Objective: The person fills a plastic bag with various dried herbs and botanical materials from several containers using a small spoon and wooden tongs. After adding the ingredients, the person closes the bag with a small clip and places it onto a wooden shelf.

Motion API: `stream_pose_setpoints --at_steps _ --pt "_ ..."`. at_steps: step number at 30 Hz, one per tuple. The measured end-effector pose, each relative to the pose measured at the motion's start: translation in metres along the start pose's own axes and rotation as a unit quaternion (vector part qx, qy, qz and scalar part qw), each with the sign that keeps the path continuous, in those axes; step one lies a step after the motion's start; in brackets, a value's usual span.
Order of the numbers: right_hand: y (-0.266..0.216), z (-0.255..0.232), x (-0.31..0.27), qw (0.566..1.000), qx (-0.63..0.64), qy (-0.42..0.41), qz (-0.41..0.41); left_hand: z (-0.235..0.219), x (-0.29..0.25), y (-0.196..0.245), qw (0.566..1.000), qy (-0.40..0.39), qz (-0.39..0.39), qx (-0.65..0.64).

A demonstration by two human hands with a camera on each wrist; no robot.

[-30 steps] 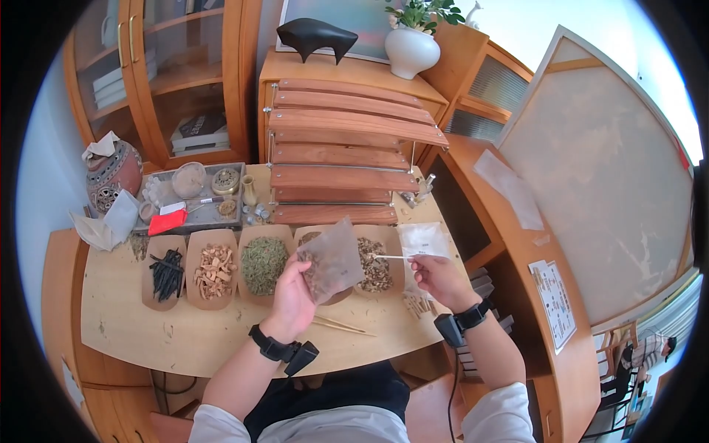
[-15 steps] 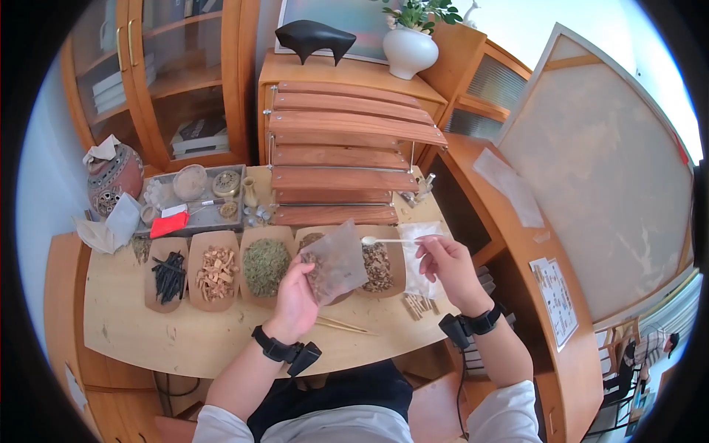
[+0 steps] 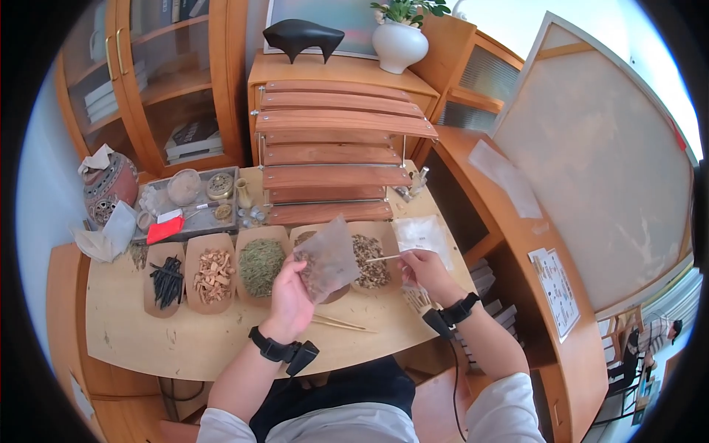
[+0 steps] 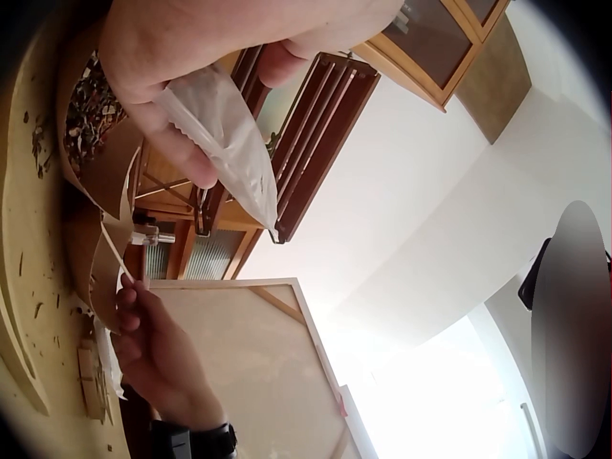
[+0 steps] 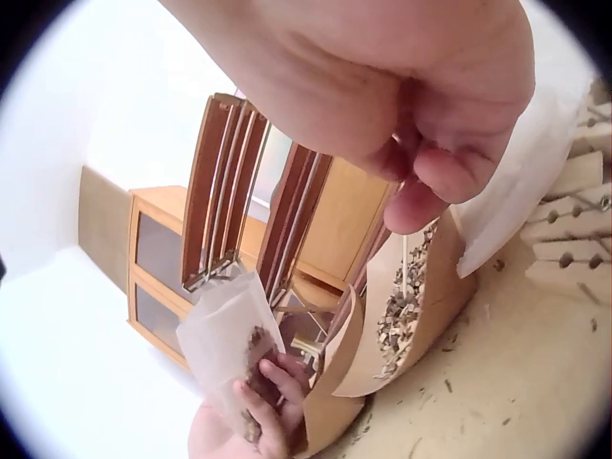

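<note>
My left hand (image 3: 292, 304) holds a translucent pouch (image 3: 334, 258) upright, thumb in front of it. Dried brown bits show in its lower part. A thin, pale spoon (image 3: 384, 258) is pinched between the thumb and fingertips of my right hand (image 3: 428, 277). The spoon's far end dips into the chopped dried herbs (image 3: 371, 272) in the rightmost paper tray (image 3: 391, 238), its bowl hidden among them. In the right wrist view, the handle runs down from the fingertips into the herbs (image 5: 400, 320). Another paper tray stands partly behind the pouch.
Further left stand paper trays of green herb (image 3: 261, 267), pale wood chips (image 3: 214, 275) and black strips (image 3: 168, 280). Wooden clothespins (image 5: 569, 220) and a white packet (image 3: 423, 235) lie at right. Chopsticks (image 3: 341, 323) lie in front; a slatted wooden rack (image 3: 332, 177) stands behind.
Half a second ago the right hand held the spoon raised near the pouch, its white bowl showing. Now the spoon is down in the rightmost tray's herbs. The left hand keeps its hold.
</note>
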State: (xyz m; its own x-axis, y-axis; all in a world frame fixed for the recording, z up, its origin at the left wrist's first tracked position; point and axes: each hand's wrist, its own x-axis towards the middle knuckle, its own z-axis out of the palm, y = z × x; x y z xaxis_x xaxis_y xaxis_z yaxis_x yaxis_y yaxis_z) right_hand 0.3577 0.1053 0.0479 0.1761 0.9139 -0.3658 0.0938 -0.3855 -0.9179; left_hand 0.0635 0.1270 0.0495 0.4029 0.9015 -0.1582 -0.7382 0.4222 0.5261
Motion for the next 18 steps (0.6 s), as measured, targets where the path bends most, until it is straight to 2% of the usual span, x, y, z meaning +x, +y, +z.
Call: stream_pose_setpoints --at_steps 9,13,18 --pt "-0.006 -0.004 0.0 0.993 0.108 -0.025 0.047 0.0 0.001 0.0 1.0 -0.004 0.004 0.02" --pt "-0.014 -0.01 -0.006 0.989 0.144 -0.031 0.03 0.0 0.0 0.001 1.0 -0.005 0.003 0.02" --pt "-0.048 -0.014 -0.023 0.986 0.159 -0.053 -0.005 0.0 0.001 0.0 1.0 -0.002 0.0 0.017"
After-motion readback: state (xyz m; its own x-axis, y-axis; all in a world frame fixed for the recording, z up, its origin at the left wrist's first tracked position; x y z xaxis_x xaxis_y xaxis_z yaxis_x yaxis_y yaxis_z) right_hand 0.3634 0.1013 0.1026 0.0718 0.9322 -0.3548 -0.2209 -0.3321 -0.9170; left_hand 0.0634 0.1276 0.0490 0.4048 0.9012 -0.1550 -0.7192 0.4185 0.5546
